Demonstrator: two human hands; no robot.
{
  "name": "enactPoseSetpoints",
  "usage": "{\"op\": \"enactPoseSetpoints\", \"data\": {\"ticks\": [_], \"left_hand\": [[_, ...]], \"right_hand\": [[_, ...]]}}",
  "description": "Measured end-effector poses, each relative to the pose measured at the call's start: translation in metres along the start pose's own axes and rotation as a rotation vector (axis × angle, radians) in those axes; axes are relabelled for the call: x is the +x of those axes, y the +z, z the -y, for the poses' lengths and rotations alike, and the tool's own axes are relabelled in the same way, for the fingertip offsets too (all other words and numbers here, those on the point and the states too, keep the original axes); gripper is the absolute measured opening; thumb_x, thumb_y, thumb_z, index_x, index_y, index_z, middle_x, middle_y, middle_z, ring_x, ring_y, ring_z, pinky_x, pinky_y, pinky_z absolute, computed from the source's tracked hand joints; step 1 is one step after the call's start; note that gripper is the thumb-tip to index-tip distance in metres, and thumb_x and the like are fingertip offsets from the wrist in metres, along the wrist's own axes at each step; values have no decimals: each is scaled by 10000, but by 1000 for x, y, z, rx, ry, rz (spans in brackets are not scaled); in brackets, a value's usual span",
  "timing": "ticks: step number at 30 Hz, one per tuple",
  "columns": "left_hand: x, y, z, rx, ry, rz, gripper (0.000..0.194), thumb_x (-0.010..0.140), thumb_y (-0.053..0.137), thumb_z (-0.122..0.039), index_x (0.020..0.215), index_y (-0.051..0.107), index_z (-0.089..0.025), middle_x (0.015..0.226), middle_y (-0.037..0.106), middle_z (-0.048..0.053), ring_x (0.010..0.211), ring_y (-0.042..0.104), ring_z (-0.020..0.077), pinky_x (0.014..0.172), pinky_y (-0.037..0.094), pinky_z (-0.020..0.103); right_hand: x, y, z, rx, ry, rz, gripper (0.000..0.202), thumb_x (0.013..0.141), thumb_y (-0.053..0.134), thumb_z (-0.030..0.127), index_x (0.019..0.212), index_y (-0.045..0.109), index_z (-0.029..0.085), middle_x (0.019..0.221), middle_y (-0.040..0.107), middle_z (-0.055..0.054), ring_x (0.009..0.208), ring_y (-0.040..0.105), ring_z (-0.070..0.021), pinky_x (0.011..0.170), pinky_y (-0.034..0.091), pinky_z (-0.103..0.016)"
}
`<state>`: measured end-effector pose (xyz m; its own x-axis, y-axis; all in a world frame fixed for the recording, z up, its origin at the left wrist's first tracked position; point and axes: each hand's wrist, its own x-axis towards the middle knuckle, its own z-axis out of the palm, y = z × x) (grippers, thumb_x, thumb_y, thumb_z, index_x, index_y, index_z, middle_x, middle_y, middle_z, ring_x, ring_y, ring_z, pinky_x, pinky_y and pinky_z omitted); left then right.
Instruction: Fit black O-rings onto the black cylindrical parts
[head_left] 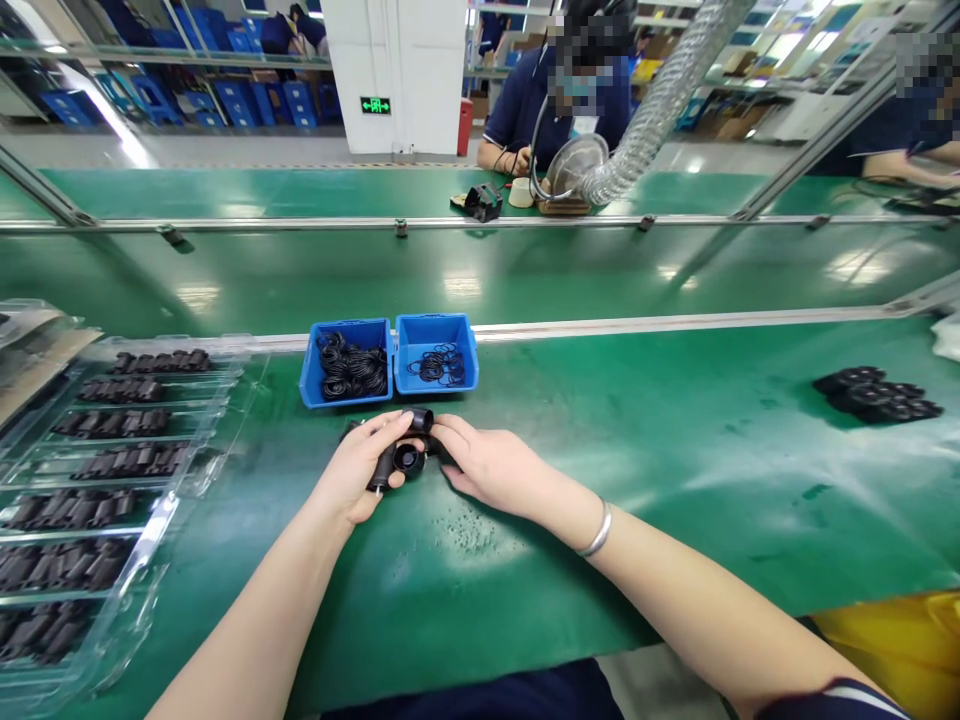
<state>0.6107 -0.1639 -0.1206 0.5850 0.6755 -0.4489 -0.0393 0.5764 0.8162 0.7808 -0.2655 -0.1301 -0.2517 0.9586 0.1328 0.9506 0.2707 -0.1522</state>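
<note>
Left hand (pixel 364 460) grips the black twin-barrelled part (pixel 409 459) over the table (pixel 600 420), just near of the blue bins (pixel 352 402) | right hand (pixel 491 465) at its right side, grip can't be told | looks like two-handed barrel work | next move seems to want a steady left hold

I get a bright picture on my remote feed, with broad white glare on the green tabletop (pixel 750 480) toward four o'clock and hard glints on the clear trays (pixel 156 527) at eight. Wide-angle stretch seems to slant the metal post (pixel 825 138) at two, the far background turns soft, and mosaic blocks cover patches at one and two.
</note>
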Motion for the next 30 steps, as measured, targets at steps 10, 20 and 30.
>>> {"op": "enactPoseSetpoints", "data": {"ticks": [10, 20, 30], "left_hand": [[2, 7, 11, -253, -72, 92, 305, 801, 774, -304, 1019, 659, -124, 787, 610, 49, 624, 562, 78, 344, 306, 85], [-7, 8, 4, -65, 110, 46, 440, 803, 770, -389, 1146, 587, -182, 786, 655, 42, 604, 563, 103, 351, 343, 115], [-11, 7, 2, 302, 176, 51, 506, 826, 701, -503, 1195, 559, -188, 753, 662, 27, 496, 516, 110, 346, 374, 177]], "right_hand": [[9, 19, 19, 167, 358, -99, 395, 948, 611, 332, 1234, 430, 128, 1119, 641, -152, 837, 692, -272, 638, 546, -352], [-2, 1, -30, 1372, 562, -113, 339, 911, 621, 451, 1105, 593, 175, 776, 600, -6, 480, 436, -78, 396, 265, -187], [-13, -5, -43, 1606, 538, -65, 387, 930, 609, 496, 1118, 659, 162, 717, 534, 9, 439, 336, -51, 384, 171, -192]]}}
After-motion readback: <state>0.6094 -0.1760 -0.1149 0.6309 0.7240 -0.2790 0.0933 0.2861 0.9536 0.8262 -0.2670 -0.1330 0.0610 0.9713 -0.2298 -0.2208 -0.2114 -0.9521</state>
